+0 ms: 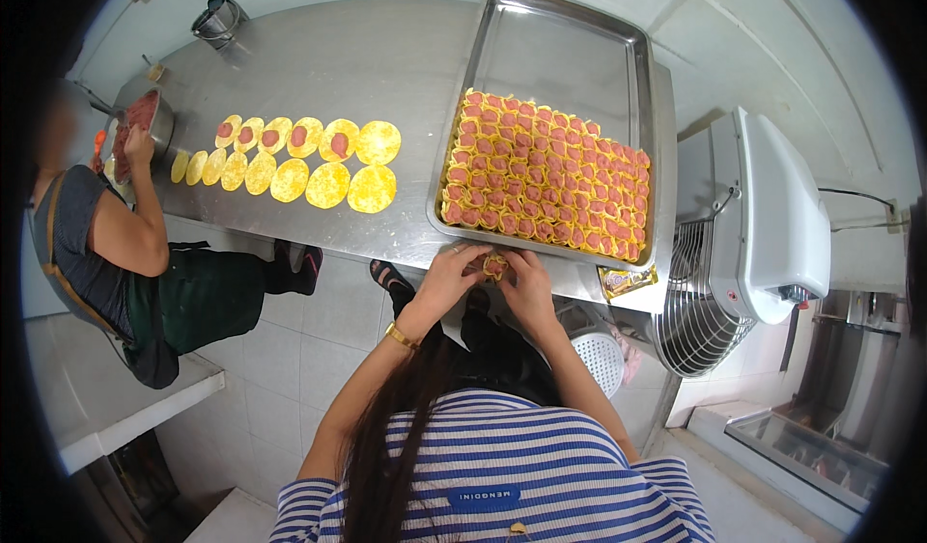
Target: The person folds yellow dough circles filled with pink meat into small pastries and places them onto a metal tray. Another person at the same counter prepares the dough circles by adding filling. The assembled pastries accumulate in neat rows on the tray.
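Between the fingertips of both my hands is an open-topped dumpling [494, 267], its yellow wrapper gathered around pink meat filling. My left hand [450, 273] pinches one side and my right hand [527, 287] the other, just off the table's near edge. In front of them lies a large metal tray [550, 51], its near part packed with rows of similar dumplings [546, 171]. To the left, two rows of round yellow wrappers [372, 188] lie flat on the table. Several in the far row carry a lump of meat filling [340, 143].
At the far left a co-worker [121, 215] reaches into a metal bowl of meat [143, 113]. A small metal bucket [220, 22] stands at the back of the steel table [386, 51]. A yellow packet [628, 281], a white mixer [772, 224] and a perforated stool [599, 358] are to my right.
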The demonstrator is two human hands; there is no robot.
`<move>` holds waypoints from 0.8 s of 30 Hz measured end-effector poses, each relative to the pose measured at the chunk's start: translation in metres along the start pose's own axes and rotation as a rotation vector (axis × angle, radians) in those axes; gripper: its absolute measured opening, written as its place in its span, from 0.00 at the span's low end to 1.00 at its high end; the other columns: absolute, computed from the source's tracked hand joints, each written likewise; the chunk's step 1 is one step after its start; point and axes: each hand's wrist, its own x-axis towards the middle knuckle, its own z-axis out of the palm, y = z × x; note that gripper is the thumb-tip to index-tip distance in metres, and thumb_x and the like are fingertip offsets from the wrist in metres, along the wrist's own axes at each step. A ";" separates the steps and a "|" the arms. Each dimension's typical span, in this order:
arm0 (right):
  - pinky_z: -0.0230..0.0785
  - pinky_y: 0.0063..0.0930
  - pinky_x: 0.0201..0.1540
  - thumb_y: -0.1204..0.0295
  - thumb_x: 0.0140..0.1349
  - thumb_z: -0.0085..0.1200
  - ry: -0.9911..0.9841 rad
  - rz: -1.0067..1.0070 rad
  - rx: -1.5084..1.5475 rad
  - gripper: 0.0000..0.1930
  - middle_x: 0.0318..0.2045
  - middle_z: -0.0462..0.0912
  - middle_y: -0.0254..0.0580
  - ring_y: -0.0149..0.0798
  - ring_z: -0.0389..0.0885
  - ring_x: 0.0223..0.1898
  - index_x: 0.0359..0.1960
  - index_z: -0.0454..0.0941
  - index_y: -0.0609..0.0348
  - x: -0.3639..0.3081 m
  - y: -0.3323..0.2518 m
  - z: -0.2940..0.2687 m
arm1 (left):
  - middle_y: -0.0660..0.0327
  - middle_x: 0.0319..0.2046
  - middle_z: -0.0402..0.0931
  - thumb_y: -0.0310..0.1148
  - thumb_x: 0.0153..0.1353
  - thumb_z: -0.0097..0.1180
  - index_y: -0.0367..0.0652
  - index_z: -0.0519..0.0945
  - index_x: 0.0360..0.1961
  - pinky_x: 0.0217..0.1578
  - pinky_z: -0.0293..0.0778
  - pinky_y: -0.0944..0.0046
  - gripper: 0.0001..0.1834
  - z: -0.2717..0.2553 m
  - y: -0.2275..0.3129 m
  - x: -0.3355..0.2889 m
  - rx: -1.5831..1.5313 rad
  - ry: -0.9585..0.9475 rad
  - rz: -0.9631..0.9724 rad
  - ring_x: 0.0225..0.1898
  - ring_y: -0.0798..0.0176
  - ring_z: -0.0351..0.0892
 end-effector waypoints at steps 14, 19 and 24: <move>0.70 0.36 0.39 0.82 0.44 0.55 -0.117 0.079 0.034 0.20 0.36 0.75 0.49 0.48 0.77 0.37 0.44 0.74 0.64 0.000 0.004 -0.010 | 0.53 0.40 0.75 0.18 0.47 0.59 0.34 0.78 0.42 0.38 0.79 0.66 0.17 -0.014 0.001 0.002 -0.045 -0.076 -0.018 0.35 0.59 0.82; 0.72 0.34 0.39 0.82 0.44 0.56 -0.164 0.088 0.096 0.25 0.38 0.74 0.47 0.43 0.78 0.38 0.48 0.72 0.62 0.004 0.007 -0.002 | 0.54 0.36 0.77 0.17 0.47 0.58 0.35 0.78 0.42 0.39 0.79 0.66 0.17 -0.009 -0.002 0.001 -0.014 -0.028 -0.001 0.35 0.60 0.82; 0.71 0.36 0.42 0.81 0.43 0.58 -0.089 -0.039 -0.152 0.25 0.39 0.74 0.48 0.48 0.76 0.41 0.49 0.72 0.59 -0.003 -0.013 -0.018 | 0.54 0.35 0.78 0.18 0.48 0.59 0.35 0.78 0.42 0.37 0.78 0.67 0.16 -0.017 -0.004 -0.006 -0.010 0.050 -0.052 0.35 0.62 0.82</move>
